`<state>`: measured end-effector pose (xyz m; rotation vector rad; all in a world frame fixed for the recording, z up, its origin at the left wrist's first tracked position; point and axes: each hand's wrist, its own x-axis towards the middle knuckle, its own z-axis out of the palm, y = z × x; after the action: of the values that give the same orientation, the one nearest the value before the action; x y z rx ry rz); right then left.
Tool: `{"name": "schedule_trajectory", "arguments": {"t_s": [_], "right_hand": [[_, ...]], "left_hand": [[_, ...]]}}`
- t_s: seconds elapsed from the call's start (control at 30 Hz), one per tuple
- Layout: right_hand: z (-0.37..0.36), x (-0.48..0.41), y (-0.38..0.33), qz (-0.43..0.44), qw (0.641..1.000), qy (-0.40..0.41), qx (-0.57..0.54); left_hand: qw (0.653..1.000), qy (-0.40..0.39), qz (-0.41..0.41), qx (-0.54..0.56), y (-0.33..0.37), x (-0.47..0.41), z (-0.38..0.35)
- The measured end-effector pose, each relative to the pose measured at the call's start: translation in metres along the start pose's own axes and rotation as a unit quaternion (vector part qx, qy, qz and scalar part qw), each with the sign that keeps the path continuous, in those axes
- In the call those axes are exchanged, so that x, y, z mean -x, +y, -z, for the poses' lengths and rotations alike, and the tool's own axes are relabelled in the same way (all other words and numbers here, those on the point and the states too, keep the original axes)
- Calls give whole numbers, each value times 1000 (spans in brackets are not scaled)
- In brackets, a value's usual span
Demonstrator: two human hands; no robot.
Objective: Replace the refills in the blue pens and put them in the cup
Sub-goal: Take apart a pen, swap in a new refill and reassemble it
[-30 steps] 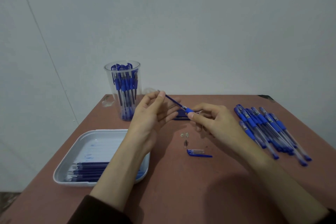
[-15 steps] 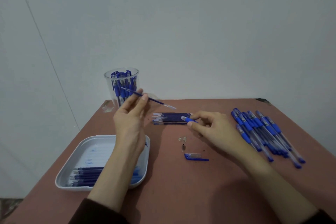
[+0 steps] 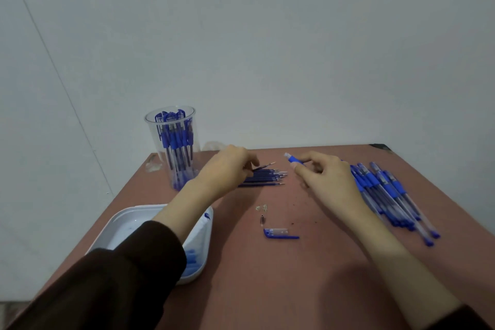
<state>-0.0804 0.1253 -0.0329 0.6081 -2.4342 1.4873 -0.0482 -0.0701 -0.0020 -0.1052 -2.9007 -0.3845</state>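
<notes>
My left hand (image 3: 227, 169) pinches a thin blue refill (image 3: 265, 166) over the row of refills (image 3: 267, 179) on the brown table, the refill's tip raised to the right. My right hand (image 3: 326, 179) holds a pen barrel (image 3: 294, 159) with a blue grip, its open end pointing left, just right of the refill row. At the back left stands the clear cup (image 3: 171, 147) with several blue pens upright in it. Several more blue pens (image 3: 388, 190) lie in a heap beside my right wrist.
A white tray (image 3: 126, 225) with blue refills lies at the front left, partly under my left sleeve. A blue pen cap (image 3: 278, 233), a small metal tip (image 3: 262, 220) and a tiny spring (image 3: 262, 207) lie mid-table. The table's far edge meets a plain wall.
My left hand drew a refill out of the barrel, lifted it near the cup, then came down to the refill row. My right hand kept the barrel and shifted slightly right.
</notes>
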Motion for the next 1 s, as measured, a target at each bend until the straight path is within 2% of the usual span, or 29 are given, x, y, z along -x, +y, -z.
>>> {"name": "schedule_trajectory", "arguments": {"t_s": [0.27,0.47,0.8,0.93,1.0], "right_hand": [[-1,2,-4,10,999,-15,35],[-2,2,-4,14,999,-18,41],[-12,14,-15,47,997,-46,35],[-33,34,-26,116,986,-118,29],[-41,43,-29,168,973,-150,54]], "left_hand": [[994,-13,-16,-104,-3,-9,-20],[993,-10,-18,-115,-6,-9,-25],[999,7,-7,-38,-14,11,-8],[1000,11,23,2,-35,58,22],[997,-8,46,65,-47,88,37]]}}
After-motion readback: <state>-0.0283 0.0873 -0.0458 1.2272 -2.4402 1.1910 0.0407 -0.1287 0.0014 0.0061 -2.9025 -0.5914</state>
